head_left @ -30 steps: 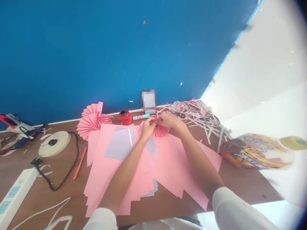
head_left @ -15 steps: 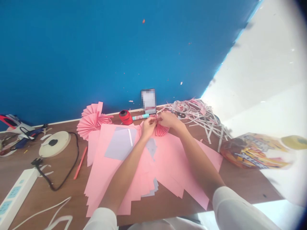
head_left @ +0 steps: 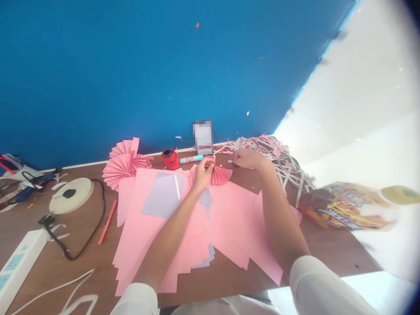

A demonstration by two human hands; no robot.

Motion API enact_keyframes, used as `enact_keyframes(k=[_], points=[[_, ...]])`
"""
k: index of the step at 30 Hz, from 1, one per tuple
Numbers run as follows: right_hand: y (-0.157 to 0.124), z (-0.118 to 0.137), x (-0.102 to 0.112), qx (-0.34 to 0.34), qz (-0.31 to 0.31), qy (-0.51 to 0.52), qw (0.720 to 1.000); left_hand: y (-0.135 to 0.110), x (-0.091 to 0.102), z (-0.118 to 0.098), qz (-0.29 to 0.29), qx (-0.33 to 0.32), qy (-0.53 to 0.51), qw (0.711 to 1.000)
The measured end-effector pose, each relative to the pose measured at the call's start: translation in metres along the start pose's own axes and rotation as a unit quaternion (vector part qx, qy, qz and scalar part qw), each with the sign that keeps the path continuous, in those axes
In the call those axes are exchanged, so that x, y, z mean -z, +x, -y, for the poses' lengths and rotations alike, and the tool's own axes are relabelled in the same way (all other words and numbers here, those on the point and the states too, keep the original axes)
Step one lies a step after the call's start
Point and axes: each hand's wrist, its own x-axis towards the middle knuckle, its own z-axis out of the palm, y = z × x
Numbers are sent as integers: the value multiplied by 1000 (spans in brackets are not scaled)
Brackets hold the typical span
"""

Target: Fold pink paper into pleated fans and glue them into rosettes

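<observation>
A pleated pink paper fan (head_left: 222, 175) stands pinched at its narrow middle, spread out like a bow on its right side. My left hand (head_left: 203, 173) is closed on that middle, and its fingers hide part of the folds. To the right, my right hand (head_left: 246, 158) is apart from the fan, close to a heap of paper strips (head_left: 287, 162). Its fingers are curled together, and whatever they hold is too small or hidden to make out. Sheets of pink paper (head_left: 226, 214) lie beneath both forearms, with a grey-violet sheet (head_left: 160, 199) on top at the left.
A phone (head_left: 203, 136) leans on the blue wall, behind a glue stick (head_left: 191, 159) and a red round object (head_left: 170, 159). Finished-looking pink rosettes (head_left: 123, 166) sit left. Farther left are a white reel (head_left: 70, 195), red pen (head_left: 107, 222) and power strip (head_left: 19, 267); a snack bag (head_left: 351, 205) lies right.
My right hand has moved off the fan to the right, toward the paper strips. My left hand keeps its pinch on the fan, whose right side now shows more.
</observation>
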Motion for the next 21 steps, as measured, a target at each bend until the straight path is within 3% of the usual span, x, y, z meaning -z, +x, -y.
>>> enact_keyframes(k=[2, 5, 7, 11, 21], points=[[13, -1, -13, 56, -128, 34, 990, 0, 1, -1, -3, -9, 11, 1000], [40, 4, -45, 218, -186, 158, 945, 1, 5, -3, 6, -23, 34, 999], [55, 8, -66, 275, -169, 219, 921, 2, 9, -6, 17, -34, 53, 998], [70, 8, -88, 299, -138, 300, 895, 2, 13, -12, 23, -39, 72, 996], [69, -2, -82, 302, -116, 296, 899, 1, 11, -12, -3, -40, 72, 997]])
